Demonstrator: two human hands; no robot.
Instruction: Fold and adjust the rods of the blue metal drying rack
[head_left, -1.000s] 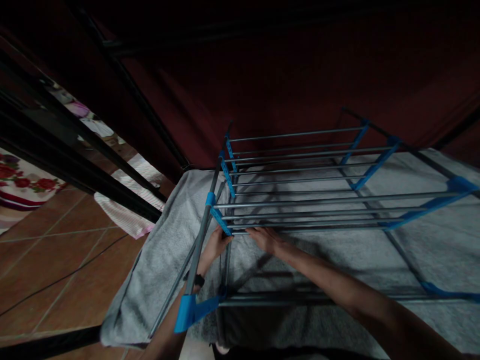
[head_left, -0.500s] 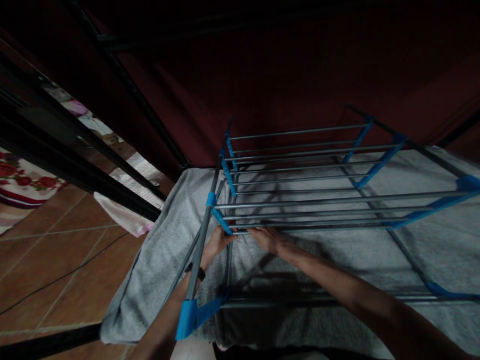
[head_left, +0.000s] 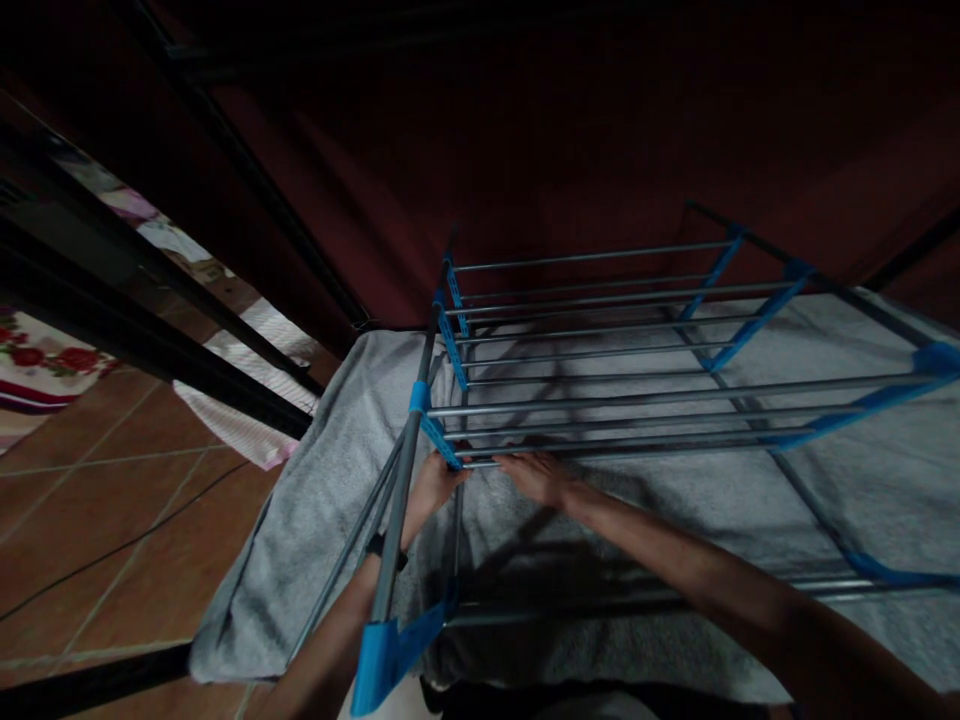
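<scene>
A rack of grey metal tubes with blue plastic brackets, which looks like a shoe rack [head_left: 645,402], lies across a grey blanket. My left hand [head_left: 433,484] reaches behind the near left upright, its fingers closed round the lower end of a blue bracket [head_left: 439,440] where a tube joins it. Just to the right, my right hand [head_left: 536,478] has its fingers curled over the same lowest tube [head_left: 637,447] of that tier. Part of the fingers of both hands is hidden by the tube and bracket.
Thin loose-looking tubes [head_left: 351,552] lean on the blanket [head_left: 289,560] left of the rack. A dark red panel [head_left: 570,150] rises behind it. Black metal bars [head_left: 172,340] stand at left, above a tiled floor [head_left: 112,520] with a cable and a striped cloth [head_left: 225,415].
The rack's near left corner has shifted slightly down, and the thin tubes at left show farther out from the upright. Both hands keep their places on the rack. The view has shifted a little.
</scene>
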